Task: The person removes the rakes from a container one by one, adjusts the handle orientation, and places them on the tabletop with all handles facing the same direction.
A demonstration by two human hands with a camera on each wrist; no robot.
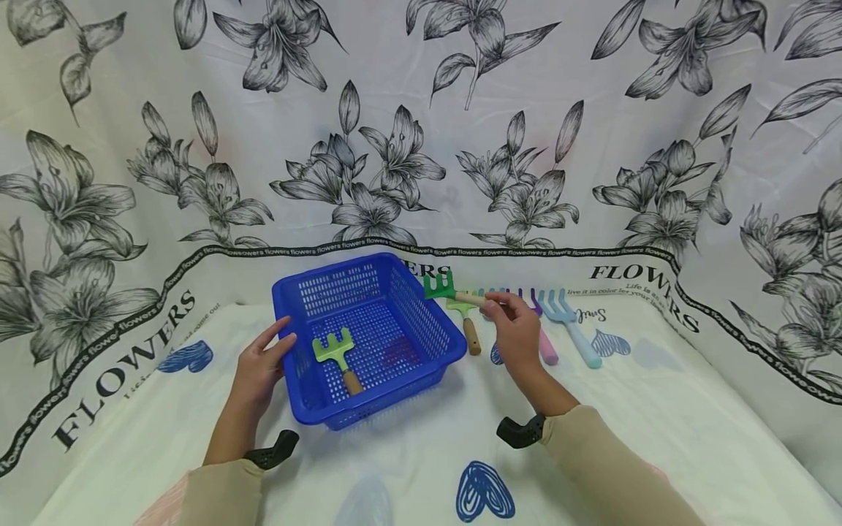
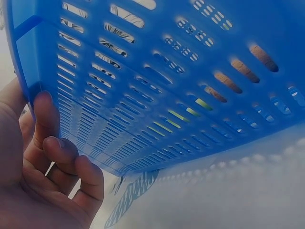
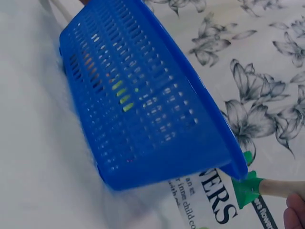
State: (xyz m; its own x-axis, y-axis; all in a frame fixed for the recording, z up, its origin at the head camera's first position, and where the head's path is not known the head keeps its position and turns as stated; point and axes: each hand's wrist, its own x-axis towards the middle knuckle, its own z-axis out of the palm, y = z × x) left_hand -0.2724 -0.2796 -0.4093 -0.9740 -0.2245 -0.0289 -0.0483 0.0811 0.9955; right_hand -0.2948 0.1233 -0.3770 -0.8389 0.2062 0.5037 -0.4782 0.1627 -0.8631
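Observation:
A blue perforated plastic basket (image 1: 395,389) stands on the cloth in front of me. My left hand (image 1: 258,365) grips its left rim, with curled fingers against the outer wall in the left wrist view. Inside the basket lies a light green hand rake (image 1: 334,349) with a wooden handle. My right hand (image 1: 516,332) pinches the pale handle of a darker green hand rake (image 1: 439,286), held above the basket's right rim. Its green head (image 3: 248,188) also shows in the right wrist view, where only fingertips (image 3: 294,214) of that hand appear.
Right of the basket lie a yellow-green rake with a wooden handle (image 1: 471,336), a rake with a pink handle (image 1: 547,347) and a light blue rake (image 1: 580,337). Further tines behind the right hand are partly hidden. A flower-print curtain (image 1: 388,175) rises behind.

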